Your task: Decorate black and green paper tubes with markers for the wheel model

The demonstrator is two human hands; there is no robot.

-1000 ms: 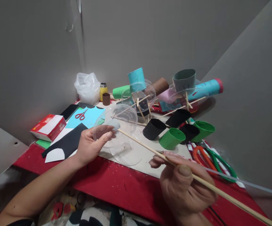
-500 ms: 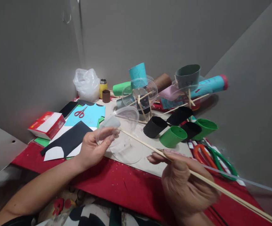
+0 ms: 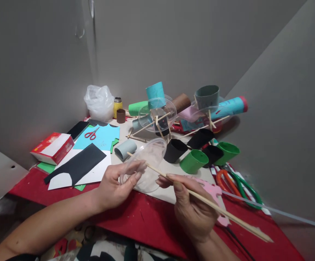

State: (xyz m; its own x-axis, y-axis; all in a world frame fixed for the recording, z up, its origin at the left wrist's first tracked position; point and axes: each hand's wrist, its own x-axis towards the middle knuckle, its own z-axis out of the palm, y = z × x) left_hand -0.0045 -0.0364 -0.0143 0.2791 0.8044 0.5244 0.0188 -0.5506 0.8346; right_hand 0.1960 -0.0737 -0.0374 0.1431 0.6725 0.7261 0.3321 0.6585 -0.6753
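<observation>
My left hand (image 3: 122, 181) pinches a clear round plastic lid (image 3: 157, 146) by its near left edge, holding it tilted above the table. Between the thumb and fingers of my right hand (image 3: 192, 206) lies a thin wooden stick (image 3: 228, 209), which looks doubled toward its rear end. The stick's tip shows past my left fingers, at the lid; whether it goes through or only behind the lid I cannot tell. Just behind the lid lies a grey paper tube (image 3: 126, 148). A pink glue gun (image 3: 214, 192) with a long translucent glue stick (image 3: 271, 208) rests by my right hand.
Black (image 3: 175, 150) and green (image 3: 194, 161) paper tubes stand beyond my right hand. Behind them is a stick-and-lid wheel frame (image 3: 157, 116) bearing coloured tubes. Large scissors (image 3: 228, 186) lie right; small red scissors (image 3: 90, 134), blue paper (image 3: 105, 136) and a red box (image 3: 52, 148) left.
The stick has moved left, its tip now showing beyond my left fingers. My right hand is closer to my left. The lid has tilted, and the glue gun has come into clearer view.
</observation>
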